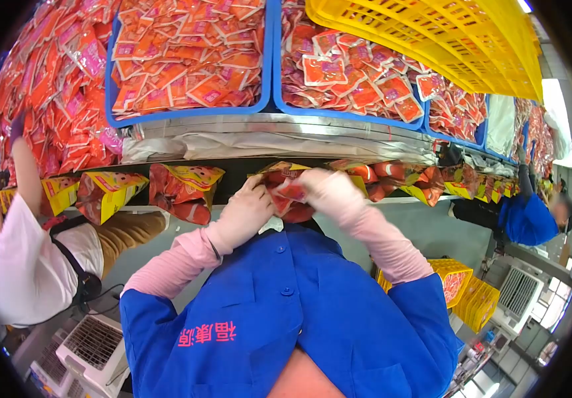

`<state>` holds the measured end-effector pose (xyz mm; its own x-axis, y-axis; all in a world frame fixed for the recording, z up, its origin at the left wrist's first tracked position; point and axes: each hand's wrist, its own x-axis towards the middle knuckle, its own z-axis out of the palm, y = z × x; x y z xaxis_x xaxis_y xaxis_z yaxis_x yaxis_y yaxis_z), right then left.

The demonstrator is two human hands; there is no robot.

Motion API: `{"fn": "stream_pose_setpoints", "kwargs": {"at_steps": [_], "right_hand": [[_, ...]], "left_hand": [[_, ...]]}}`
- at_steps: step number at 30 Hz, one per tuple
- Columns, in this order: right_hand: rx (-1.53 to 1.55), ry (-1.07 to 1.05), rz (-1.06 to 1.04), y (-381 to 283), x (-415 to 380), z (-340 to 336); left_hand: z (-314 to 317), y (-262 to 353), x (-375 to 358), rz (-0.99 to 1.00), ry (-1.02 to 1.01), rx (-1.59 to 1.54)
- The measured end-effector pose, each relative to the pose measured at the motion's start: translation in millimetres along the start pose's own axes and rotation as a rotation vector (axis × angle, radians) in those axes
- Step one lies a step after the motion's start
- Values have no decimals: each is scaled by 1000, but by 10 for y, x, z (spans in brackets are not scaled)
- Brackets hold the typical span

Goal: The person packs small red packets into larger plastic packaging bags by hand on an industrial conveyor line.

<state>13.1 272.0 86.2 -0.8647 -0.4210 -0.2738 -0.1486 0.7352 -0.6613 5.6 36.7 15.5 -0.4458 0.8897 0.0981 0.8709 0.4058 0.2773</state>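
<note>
At chest height, my gloved left hand [245, 207] is closed on the near left edge of a red and yellow plastic bag [292, 213]. My right hand [328, 191], slightly blurred and also gloved, pinches a small red sachet [291, 190] over the mouth of that bag. What lies deeper in the bag is hidden. Another red and yellow bag [183, 189] stands to the left of my left hand, and several more line the conveyor on both sides.
Ahead are blue bins [267, 66] filled with red sachets. A yellow crate [445, 43] overhangs the right ones. A co-worker in white [34, 265] reaches in at left; another in blue [528, 219] stands far right. Yellow crates [475, 302] sit behind me.
</note>
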Motion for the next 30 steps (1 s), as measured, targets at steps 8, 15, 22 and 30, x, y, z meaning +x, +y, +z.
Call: {"fn": "stream_pose_setpoints", "kwargs": {"at_steps": [8,15,22,30], "right_hand": [[-356,-692,278,304,1211,1586],[62,-346,-5,-228,801,-568],[-548,358,513,1435,1983,-696],[-695,827,269,1832,1873,-628]], "left_hand": [[-81,52,-180,14,36,-33],[-877,-587,65,-319,295,-199],[-355,-2237,969,-1102,-307,195],[-951,-1419,565,-681,277,-699]]}}
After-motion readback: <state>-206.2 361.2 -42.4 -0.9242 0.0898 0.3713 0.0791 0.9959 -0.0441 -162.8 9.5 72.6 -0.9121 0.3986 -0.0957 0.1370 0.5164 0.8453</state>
